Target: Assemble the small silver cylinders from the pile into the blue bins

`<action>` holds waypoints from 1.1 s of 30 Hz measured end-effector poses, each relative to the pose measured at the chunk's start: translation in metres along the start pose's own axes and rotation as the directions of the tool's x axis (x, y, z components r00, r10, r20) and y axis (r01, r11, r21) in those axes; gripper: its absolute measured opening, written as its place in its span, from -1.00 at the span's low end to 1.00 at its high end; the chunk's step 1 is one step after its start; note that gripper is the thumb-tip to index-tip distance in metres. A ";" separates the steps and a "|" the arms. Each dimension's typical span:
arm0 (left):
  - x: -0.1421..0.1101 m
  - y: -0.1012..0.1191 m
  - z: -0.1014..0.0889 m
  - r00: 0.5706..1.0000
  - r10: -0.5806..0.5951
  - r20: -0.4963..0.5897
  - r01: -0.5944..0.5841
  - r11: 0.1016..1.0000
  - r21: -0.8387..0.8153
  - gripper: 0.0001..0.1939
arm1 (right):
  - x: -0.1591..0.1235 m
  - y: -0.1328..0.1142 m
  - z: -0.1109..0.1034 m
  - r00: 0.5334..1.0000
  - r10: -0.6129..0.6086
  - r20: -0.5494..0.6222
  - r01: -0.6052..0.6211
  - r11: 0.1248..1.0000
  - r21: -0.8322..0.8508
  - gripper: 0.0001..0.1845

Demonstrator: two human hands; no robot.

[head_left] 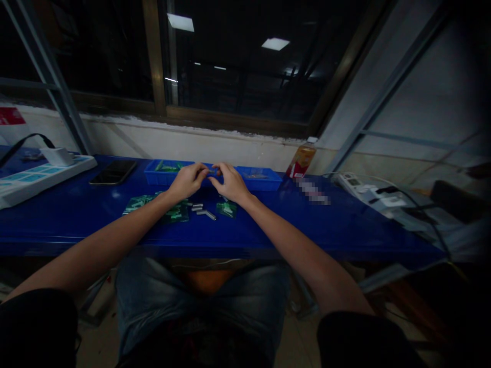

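My left hand [187, 180] and my right hand [230, 182] meet above the blue table [76, 220], fingertips pinched together on a small dark part [212, 173] that is too small to name. Just below the hands lie a few small silver metal pieces [205, 211]. Small green circuit boards [138, 203] lie scattered left of them, and another green board [226, 208] lies under my right wrist. Behind the hands stand two shallow blue trays: the left tray [163, 173] holds green boards, the right tray [259, 179] holds small parts.
A black phone [113, 172] lies left of the trays. A white power strip [34, 176] with an adapter sits far left. A bottle [301, 161] stands at the wall on the right, and white devices with cables [378, 197] lie far right.
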State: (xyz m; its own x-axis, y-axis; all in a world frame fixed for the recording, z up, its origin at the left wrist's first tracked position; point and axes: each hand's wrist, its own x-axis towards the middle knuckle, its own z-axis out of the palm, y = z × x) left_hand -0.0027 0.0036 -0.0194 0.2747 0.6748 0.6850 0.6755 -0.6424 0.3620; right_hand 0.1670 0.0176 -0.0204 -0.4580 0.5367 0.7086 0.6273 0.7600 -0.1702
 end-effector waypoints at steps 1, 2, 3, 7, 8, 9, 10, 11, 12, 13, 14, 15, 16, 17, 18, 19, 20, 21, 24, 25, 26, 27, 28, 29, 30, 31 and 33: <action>0.000 0.002 -0.001 1.000 -0.007 0.013 0.006 1.000 0.016 -0.73 | 0.000 -0.001 -0.001 1.000 -0.007 0.002 0.007 1.000 0.000 -0.75; 0.000 0.003 -0.002 0.999 -0.018 0.026 0.017 0.999 0.028 -0.72 | 0.000 -0.001 -0.002 1.000 -0.015 0.007 0.015 1.000 -0.004 -0.80; 0.000 0.005 -0.003 0.999 -0.032 0.038 0.031 0.999 0.035 -0.72 | 0.001 -0.002 -0.002 1.000 -0.023 0.014 0.023 1.000 -0.009 -0.83; -0.001 0.007 -0.004 0.997 -0.070 0.024 0.070 0.998 -0.004 -0.72 | 0.002 -0.001 -0.002 0.999 -0.031 0.030 0.032 0.999 -0.026 -0.81; -0.001 0.006 -0.003 0.998 -0.062 0.011 0.062 0.998 -0.029 -0.73 | 0.002 -0.001 -0.002 0.999 -0.029 0.027 0.030 0.999 -0.030 -0.79; -0.001 0.005 -0.003 0.999 -0.046 0.001 0.046 0.998 -0.053 -0.72 | 0.002 0.000 -0.001 0.999 -0.028 0.024 0.029 0.999 -0.034 -0.77; -0.001 0.004 -0.002 1.000 -0.028 -0.004 0.028 0.997 -0.071 -0.72 | 0.002 0.000 -0.001 0.999 -0.026 0.021 0.027 0.999 -0.037 -0.76; -0.001 0.002 -0.001 1.000 -0.011 -0.005 0.011 0.997 -0.080 -0.72 | 0.002 0.001 0.000 1.000 -0.024 0.019 0.024 0.999 -0.039 -0.75; -0.001 0.001 0.000 1.000 0.001 -0.004 -0.001 0.997 -0.079 -0.74 | 0.002 0.001 0.000 1.000 -0.021 0.019 0.022 0.999 -0.039 -0.73; -0.001 0.000 0.000 1.000 0.004 -0.001 -0.005 0.997 -0.071 -0.76 | 0.002 0.001 0.000 1.000 -0.020 0.021 0.021 0.999 -0.038 -0.72; -0.001 0.000 0.000 1.000 0.001 0.001 -0.001 0.998 -0.060 -0.78 | 0.002 0.001 0.000 1.000 -0.020 0.022 0.021 0.999 -0.033 -0.71; 0.000 0.000 0.000 1.000 -0.004 0.002 0.004 0.999 -0.048 -0.79 | 0.002 0.001 0.000 1.000 -0.020 0.022 0.021 0.999 -0.026 -0.70; 0.000 0.000 0.000 1.000 -0.008 0.000 0.008 0.999 -0.034 -0.80 | 0.002 0.001 0.000 1.000 -0.016 0.016 0.016 1.000 -0.016 -0.70; 0.000 0.001 0.000 1.000 -0.009 -0.001 0.009 1.000 -0.020 -0.79 | 0.001 0.001 0.000 1.000 -0.008 0.004 0.008 1.000 -0.007 -0.73; 0.000 0.002 -0.001 1.000 -0.011 -0.002 0.010 1.000 -0.006 -0.79 | 0.001 0.001 0.000 1.000 0.004 -0.009 -0.004 1.000 0.000 -0.75; 0.000 0.003 -0.002 1.000 -0.012 -0.005 0.012 1.000 0.010 -0.78 | 0.001 0.000 -0.001 1.000 0.013 -0.023 -0.013 1.000 0.005 -0.76; 0.000 0.004 -0.003 1.000 -0.014 -0.004 0.014 1.000 0.025 -0.76 | 0.000 0.000 -0.001 0.999 0.017 -0.031 -0.017 1.000 0.005 -0.75; 0.000 0.006 -0.003 1.000 -0.018 0.001 0.018 0.999 0.038 -0.75 | 0.000 0.000 -0.001 0.999 0.013 -0.032 -0.013 1.000 0.001 -0.75; 0.000 0.008 -0.006 0.999 -0.041 0.031 0.039 0.998 0.047 -0.70 | 0.000 -0.002 -0.002 0.999 -0.033 -0.015 0.032 0.999 -0.019 -0.81; -0.001 0.009 -0.006 0.998 -0.047 0.037 0.046 0.998 0.038 -0.70 | 0.000 -0.002 -0.002 0.999 -0.045 -0.014 0.045 0.999 -0.026 -0.80; -0.001 0.009 -0.006 0.998 -0.050 0.036 0.049 0.999 0.023 -0.71 | 0.000 -0.002 -0.002 0.998 -0.053 -0.015 0.052 0.998 -0.034 -0.78; -0.001 0.009 -0.006 0.999 -0.045 0.031 0.045 0.999 0.003 -0.72 | 0.000 -0.001 -0.002 0.998 -0.055 -0.020 0.054 0.998 -0.042 -0.76; -0.002 0.009 -0.006 0.999 -0.032 0.027 0.033 0.999 -0.019 -0.73 | 0.000 -0.001 -0.002 0.998 -0.052 -0.023 0.051 0.997 -0.049 -0.74; -0.002 0.008 -0.006 1.000 -0.014 0.024 0.015 0.999 -0.038 -0.72 | 0.000 0.000 -0.002 0.999 -0.046 -0.025 0.044 0.997 -0.057 -0.72; -0.002 0.008 -0.005 1.000 0.004 0.024 -0.003 0.999 -0.050 -0.70 | 0.001 0.000 -0.002 0.999 -0.037 -0.024 0.035 0.997 -0.065 -0.69; -0.002 0.007 -0.004 0.999 0.018 0.026 -0.017 0.998 -0.055 -0.71 | 0.001 0.001 -0.002 0.999 -0.026 -0.023 0.025 0.997 -0.073 -0.68; -0.002 0.006 -0.002 0.999 0.029 0.030 -0.028 0.999 -0.046 -0.75 | 0.001 0.001 -0.003 1.000 -0.004 -0.017 0.003 0.997 -0.080 -0.65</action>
State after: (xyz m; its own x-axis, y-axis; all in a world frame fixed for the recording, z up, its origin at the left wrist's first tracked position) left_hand -0.0006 -0.0021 -0.0169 0.3149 0.6662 0.6761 0.6354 -0.6771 0.3712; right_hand 0.1687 0.0180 -0.0179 -0.4497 0.5274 0.7208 0.6745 0.7296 -0.1129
